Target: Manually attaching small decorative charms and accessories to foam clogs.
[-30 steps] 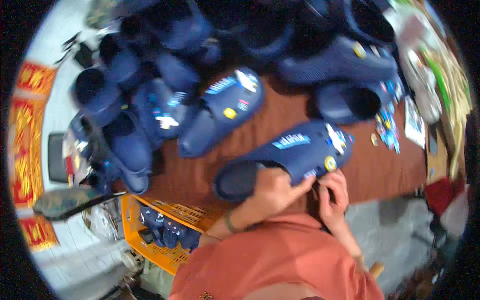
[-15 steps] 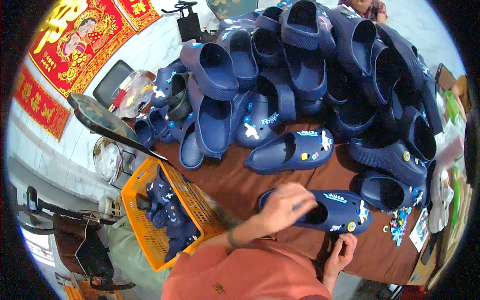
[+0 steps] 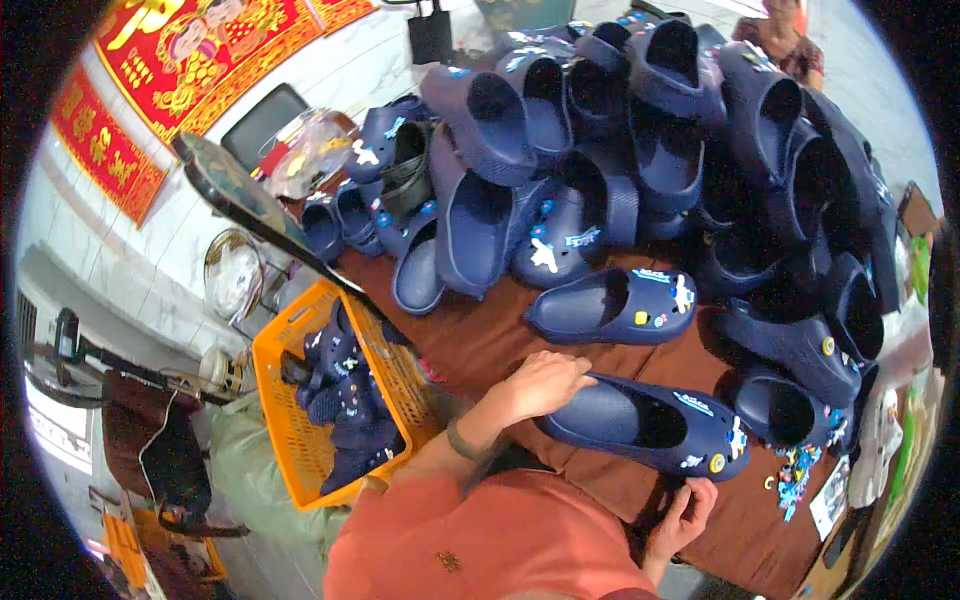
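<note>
A navy clog [image 3: 615, 414] with white, yellow and blue charms lies on the brown cloth in front of me, its toe to the right. My left hand [image 3: 548, 382] is closed at the heel end, fingertips on the heel strap. By the near edge of the toe, my right hand [image 3: 684, 518] is curled, palm side up; whatever its fingers may hold is hidden. Just beyond lies a second decorated clog [image 3: 580, 318], pointing the same way. Small loose charms [image 3: 797, 480] are heaped on the cloth to the right.
A large pile of navy clogs [image 3: 487, 225] fills the far side of the table. At left, an orange crate [image 3: 275, 400] holds more decorated clogs. A chair back [image 3: 240, 200] juts in beside the crate. Another person [image 3: 795, 50] is behind the pile. A picture card [image 3: 830, 497] lies right of the charms.
My left hand has moved left from over the clog's opening to its heel. The clog's heel strap and opening now show more. My right hand stays by the toe. The whole view has shifted slightly.
</note>
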`<state>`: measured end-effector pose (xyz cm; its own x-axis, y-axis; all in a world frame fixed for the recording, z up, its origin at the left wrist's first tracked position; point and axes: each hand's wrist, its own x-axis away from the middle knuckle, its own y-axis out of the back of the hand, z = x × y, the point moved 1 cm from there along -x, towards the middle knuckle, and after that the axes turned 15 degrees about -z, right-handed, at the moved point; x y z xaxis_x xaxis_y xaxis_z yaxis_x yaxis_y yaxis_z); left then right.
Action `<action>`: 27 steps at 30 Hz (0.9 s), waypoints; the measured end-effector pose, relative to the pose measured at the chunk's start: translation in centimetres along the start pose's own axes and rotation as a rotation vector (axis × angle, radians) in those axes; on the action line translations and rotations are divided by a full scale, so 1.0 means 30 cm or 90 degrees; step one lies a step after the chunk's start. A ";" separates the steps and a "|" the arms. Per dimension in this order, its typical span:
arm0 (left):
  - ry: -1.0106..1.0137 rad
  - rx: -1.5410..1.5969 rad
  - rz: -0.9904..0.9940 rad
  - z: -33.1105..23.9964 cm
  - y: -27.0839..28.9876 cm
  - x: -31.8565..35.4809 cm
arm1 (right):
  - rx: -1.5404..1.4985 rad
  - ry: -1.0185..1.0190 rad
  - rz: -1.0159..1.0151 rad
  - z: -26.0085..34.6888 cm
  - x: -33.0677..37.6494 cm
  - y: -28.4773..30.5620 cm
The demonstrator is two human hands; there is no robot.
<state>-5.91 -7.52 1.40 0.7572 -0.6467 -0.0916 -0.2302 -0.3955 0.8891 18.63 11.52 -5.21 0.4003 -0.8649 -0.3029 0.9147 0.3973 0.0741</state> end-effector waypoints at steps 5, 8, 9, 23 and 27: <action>-0.006 0.083 -0.084 -0.004 0.111 0.040 | 0.044 0.047 0.038 -0.010 -0.009 -0.006; 0.021 0.218 -0.194 0.002 0.168 0.042 | 0.053 0.044 0.062 -0.015 -0.014 -0.006; 0.079 0.308 -0.245 0.002 0.181 0.035 | 0.052 0.065 0.060 -0.014 -0.014 -0.006; -0.028 0.734 -1.130 0.290 0.688 -0.263 | 0.070 0.051 0.110 0.022 -0.017 -0.015; 0.050 0.612 -1.217 0.514 0.827 -0.311 | 0.082 0.080 0.106 0.028 -0.019 -0.014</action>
<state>-28.11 -21.35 17.38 0.3891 0.8582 -0.3346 0.5118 -0.5035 -0.6961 18.05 11.58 -4.27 0.5427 -0.7426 -0.3924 0.8399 0.4814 0.2506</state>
